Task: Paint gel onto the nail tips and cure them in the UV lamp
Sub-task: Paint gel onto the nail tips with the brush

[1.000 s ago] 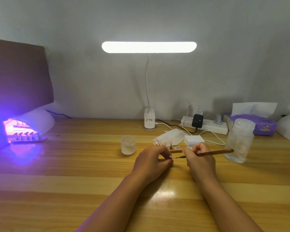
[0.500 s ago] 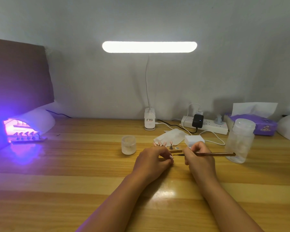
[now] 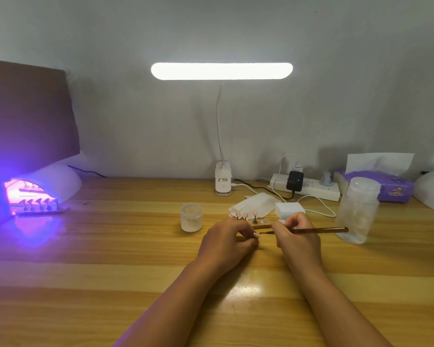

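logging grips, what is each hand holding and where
Right hand grips the brush near its bristle end; left hand pinches a nail tip, by which part cannot be told.

Brush (image 3: 318,230) just beside nail tip (image 3: 256,235)

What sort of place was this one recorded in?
Likely a nail-art workbench, at home or in a small studio: a glowing UV lamp with a rack of tips in its opening, a brush in the right hand, and a nail tip pinched in the left hand.
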Tool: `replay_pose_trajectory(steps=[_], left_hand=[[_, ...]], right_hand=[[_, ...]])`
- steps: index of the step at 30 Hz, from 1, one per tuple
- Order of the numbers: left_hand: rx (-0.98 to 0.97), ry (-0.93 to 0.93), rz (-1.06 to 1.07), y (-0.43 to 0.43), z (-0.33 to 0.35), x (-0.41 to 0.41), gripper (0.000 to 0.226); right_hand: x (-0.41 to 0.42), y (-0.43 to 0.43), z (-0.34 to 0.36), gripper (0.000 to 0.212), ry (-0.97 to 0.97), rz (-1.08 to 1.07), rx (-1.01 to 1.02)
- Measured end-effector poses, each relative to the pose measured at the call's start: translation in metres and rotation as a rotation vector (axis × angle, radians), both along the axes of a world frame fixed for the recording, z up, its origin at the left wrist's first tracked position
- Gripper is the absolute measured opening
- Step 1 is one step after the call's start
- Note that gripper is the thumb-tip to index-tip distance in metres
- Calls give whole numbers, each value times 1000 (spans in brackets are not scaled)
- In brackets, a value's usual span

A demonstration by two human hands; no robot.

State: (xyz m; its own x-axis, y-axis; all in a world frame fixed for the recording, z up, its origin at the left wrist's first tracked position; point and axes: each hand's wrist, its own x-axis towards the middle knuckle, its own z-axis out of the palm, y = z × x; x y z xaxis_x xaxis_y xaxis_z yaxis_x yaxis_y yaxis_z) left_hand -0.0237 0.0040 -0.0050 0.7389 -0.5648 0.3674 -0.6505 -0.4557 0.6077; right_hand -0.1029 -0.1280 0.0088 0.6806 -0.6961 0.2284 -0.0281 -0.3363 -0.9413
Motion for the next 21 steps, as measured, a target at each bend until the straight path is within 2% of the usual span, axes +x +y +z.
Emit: replay_pose_trajectory(steps=[4, 12, 17, 21], left_hand=[[17, -8, 0, -1, 0, 1, 8], [1, 8, -2, -1, 0, 1, 8], [10, -1, -2, 0, 0, 2, 9], [5, -2, 1, 0, 0, 2, 12]], right_hand=[[-1, 4, 1, 22, 8, 103, -10], [1, -1, -1, 20, 15, -18, -2], [-1, 1, 0, 21, -8, 99, 19], [1, 3, -1, 20, 10, 80, 1]])
